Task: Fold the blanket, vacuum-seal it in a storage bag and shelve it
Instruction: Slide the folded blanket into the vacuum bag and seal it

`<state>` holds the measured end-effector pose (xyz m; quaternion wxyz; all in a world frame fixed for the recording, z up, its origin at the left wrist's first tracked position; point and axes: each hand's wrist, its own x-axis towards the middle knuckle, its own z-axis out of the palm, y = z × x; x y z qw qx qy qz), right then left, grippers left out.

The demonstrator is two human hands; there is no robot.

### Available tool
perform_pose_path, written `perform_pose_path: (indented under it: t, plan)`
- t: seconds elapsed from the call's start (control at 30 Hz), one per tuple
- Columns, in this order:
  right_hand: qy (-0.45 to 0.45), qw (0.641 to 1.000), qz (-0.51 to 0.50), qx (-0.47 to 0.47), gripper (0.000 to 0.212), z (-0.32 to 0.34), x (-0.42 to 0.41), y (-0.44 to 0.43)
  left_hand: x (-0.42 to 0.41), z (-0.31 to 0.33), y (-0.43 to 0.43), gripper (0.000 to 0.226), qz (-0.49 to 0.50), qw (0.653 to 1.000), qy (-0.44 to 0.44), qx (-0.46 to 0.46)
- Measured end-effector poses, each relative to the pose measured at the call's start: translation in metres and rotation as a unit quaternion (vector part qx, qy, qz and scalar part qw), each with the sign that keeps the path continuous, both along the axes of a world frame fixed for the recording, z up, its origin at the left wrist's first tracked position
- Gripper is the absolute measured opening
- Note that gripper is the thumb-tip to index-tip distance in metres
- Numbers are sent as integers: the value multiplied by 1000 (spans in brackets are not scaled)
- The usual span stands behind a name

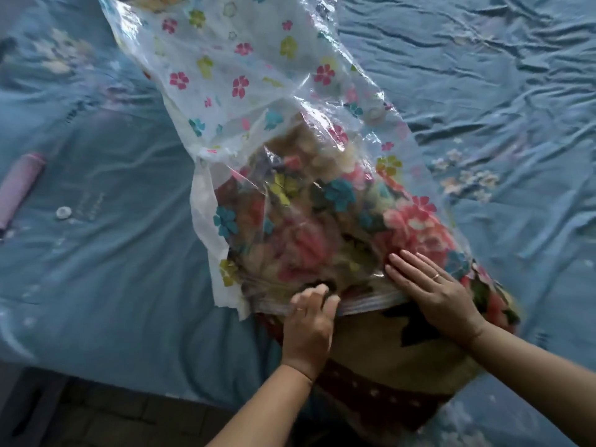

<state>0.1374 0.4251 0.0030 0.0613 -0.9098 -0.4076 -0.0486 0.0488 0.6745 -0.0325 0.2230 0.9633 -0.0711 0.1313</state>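
Floral blanket (pixel 371 346) sits half inside clear flower-printed storage bag (pixel 245 69).

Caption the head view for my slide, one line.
Left hand grips the storage bag at its mouth, right hand presses flat on it, folded blanket partly inside, on a blue bed sheet.

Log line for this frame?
blanket: partly inside storage bag | left hand: grips bag mouth | right hand: flat on bag | seal: not done
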Motion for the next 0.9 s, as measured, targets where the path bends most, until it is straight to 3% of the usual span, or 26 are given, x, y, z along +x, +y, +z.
perform_pose_path:
  t: [0.1,0.2,0.4,0.57,0.63,0.73,0.8,0.83,0.87,0.9]
  plan:
    - [-29,999,-24,-9,45,2,-1,20,-1,-10,24,68,118,990,78,-3]
    - [-61,998,-20,3,43,-2,-11,57,-2,-22,45,80,163,981,103,3]
    - [-36,999,1,-13,36,-20,-24,79,-19,-22,34,62,167,980,100,-31]
    - [-18,998,-3,-53,47,-5,-54,45,-45,-15,13,52,49,976,209,17]
    - [-7,996,-41,-83,43,-6,-72,39,-45,-12,13,52,30,966,258,20]
    - [48,979,-157,-119,48,-12,-101,47,-49,-11,22,52,57,975,212,11]
    - [98,958,-224,-147,64,-13,-117,59,-62,-9,27,71,106,977,178,-52]
    - [115,950,-242,-161,70,-13,-123,67,-68,-4,28,83,167,959,190,-129]
    - [124,945,-249,-172,73,-13,-127,74,-72,4,28,93,245,914,229,-227]
    - [131,942,-251,-181,76,-14,-130,81,-73,12,28,101,321,846,281,-319]
